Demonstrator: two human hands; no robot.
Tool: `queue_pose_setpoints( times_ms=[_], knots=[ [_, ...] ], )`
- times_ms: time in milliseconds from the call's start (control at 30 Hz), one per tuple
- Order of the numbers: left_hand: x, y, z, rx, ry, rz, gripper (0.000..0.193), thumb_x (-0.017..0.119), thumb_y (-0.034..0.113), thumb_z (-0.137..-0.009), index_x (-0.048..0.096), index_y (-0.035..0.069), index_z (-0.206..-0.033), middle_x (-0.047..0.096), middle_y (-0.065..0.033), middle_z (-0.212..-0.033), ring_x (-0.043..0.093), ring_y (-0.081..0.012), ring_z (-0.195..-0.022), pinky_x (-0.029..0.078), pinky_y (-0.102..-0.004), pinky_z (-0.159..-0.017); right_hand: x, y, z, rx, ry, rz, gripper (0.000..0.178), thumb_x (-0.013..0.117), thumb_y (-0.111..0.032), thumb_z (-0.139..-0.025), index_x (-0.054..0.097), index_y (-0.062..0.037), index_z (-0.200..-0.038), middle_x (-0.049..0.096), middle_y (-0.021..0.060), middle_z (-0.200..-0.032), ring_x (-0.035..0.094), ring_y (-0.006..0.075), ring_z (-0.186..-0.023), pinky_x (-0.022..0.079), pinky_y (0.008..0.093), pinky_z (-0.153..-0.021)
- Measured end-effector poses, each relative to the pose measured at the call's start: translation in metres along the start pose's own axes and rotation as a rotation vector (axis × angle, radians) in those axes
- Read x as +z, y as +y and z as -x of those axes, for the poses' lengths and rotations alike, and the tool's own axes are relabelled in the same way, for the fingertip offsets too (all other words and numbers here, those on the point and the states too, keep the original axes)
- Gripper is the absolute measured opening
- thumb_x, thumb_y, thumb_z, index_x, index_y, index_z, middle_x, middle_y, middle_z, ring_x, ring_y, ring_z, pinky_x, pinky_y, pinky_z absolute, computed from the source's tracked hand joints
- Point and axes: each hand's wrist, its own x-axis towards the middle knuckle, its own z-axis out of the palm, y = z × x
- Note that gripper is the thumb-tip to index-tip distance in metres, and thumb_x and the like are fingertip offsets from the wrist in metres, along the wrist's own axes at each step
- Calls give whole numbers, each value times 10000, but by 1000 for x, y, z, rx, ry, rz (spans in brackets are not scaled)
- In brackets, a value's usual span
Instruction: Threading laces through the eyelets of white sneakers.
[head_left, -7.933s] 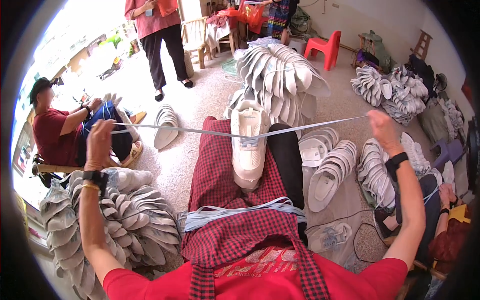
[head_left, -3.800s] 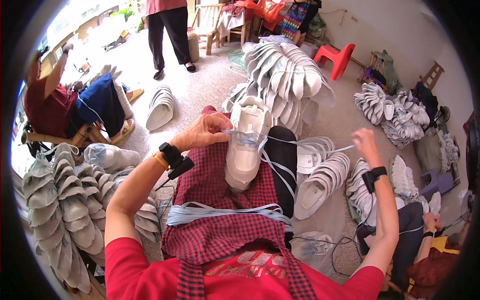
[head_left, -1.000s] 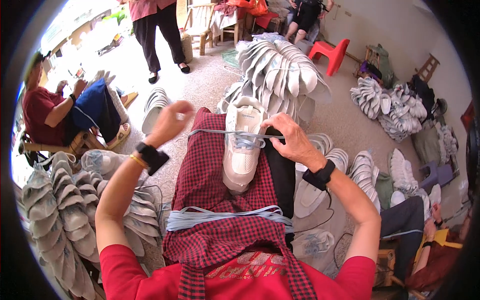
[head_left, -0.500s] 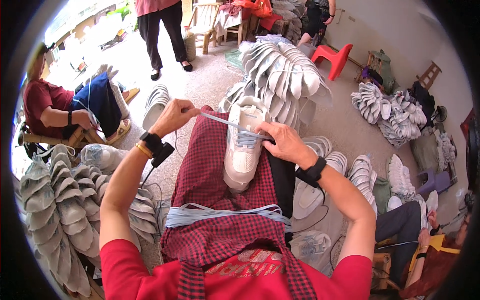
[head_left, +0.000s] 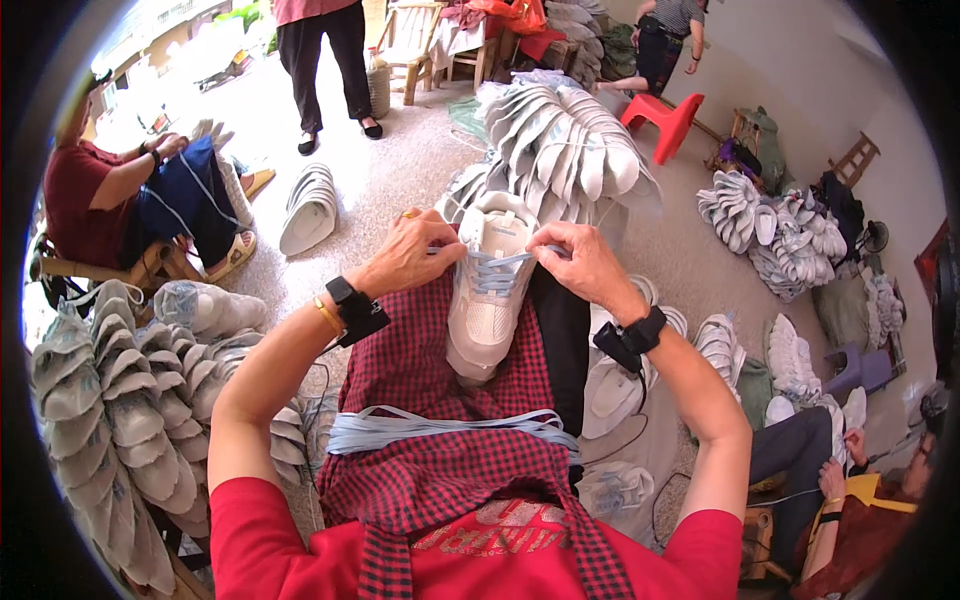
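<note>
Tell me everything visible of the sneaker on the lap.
The off-white sneaker rests top side up on the checked red-and-black apron, toe toward the wearer, opening away. Its toe box looks like textured mesh, with a smoother tip. A pale blue lace crosses in several rows, leaving the pale tongue bare above. The left hand and right hand pinch lace at either side; whether they touch the shoe itself is unclear.

White shoe (head_left: 485, 328) upright on lap (head_left: 395, 345), toe nearest; pale-blue lace (head_left: 494, 276) crisscrossed partway up.
</note>
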Motion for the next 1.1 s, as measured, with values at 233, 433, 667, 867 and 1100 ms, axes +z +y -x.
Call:
queue_pose_setpoints(
  times_ms=[233, 433, 667, 867, 1100],
  knots=[
    [-5, -5, -8, -103, -94, 245, 186, 669, 172, -825, 688, -10, -795, 621, -127, -808, 594, -249, -797, 471, -351, -757, 1, 24, 14, 70, 67, -1, 174, 566, -89, -798, 701, -20, -882, 497, 66, -554, 478, 109, -507, 400, 307, -518],
    [-8, 2, -7, -142, -125, 210, 199, 656, 156, -835, 676, -33, -776, 607, -112, -788, 578, -226, -746, 476, -344, -697, 0, 27, 12, 70, 62, 5, 164, 580, -85, -789, 697, -21, -885, 446, 43, -517, 450, 100, -490, 394, 306, -510],
    [-7, -3, -6, -181, -150, 229, 208, 671, 168, -836, 696, -37, -810, 638, -115, -793, 606, -213, -714, 487, -340, -684, 0, 27, 13, 73, 40, 22, 156, 595, -100, -791, 692, -16, -879, 446, 32, -509, 439, 100, -480, 394, 312, -509],
    [-10, 3, -5, -207, -154, 264, 228, 652, 187, -855, 693, -37, -866, 660, -117, -797, 611, -198, -708, 486, -331, -667, -3, 21, 15, 112, 16, 58, 163, 635, -143, -807, 694, -19, -895, 481, 55, -530, 479, 116, -495, 416, 323, -524],
    [-15, 11, -8, -189, -234, 168, 211, 650, 201, -870, 617, -4, -831, 537, -72, -663, 503, -138, -628, 409, -318, -561, -12, 7, 20, -26, -28, 173, 164, 679, -166, -813, 680, -28, -902, 604, 137, -649, 617, 238, -590, 477, 358, -578]
  ],
)
